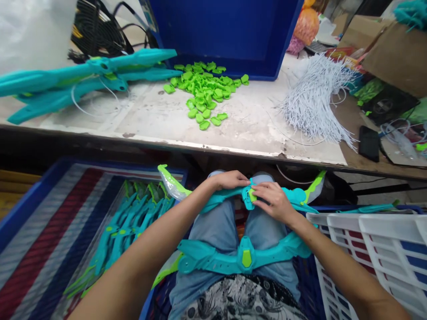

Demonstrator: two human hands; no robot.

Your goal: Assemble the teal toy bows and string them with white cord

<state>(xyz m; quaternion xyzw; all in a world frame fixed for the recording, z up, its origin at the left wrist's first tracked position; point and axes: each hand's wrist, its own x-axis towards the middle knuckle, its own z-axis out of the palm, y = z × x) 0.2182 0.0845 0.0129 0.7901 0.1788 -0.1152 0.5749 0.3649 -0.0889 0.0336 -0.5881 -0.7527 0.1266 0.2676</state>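
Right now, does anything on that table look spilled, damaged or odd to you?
The table is stained and looks chipped along its front edge. Bright green pieces lie in a loose heap at the blue bin's open side, as if tipped out, perhaps deliberately. The white cords splay untidily.

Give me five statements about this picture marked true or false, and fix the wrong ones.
1. The left hand holds the white strings. False: it is on the farther teal bow.
2. The right hand touches a green piece on that bow. True.
3. Another teal bow lies across the lap. True.
4. The basket at right is red. False: it is white.
5. The black phone lies right of the strings. True.
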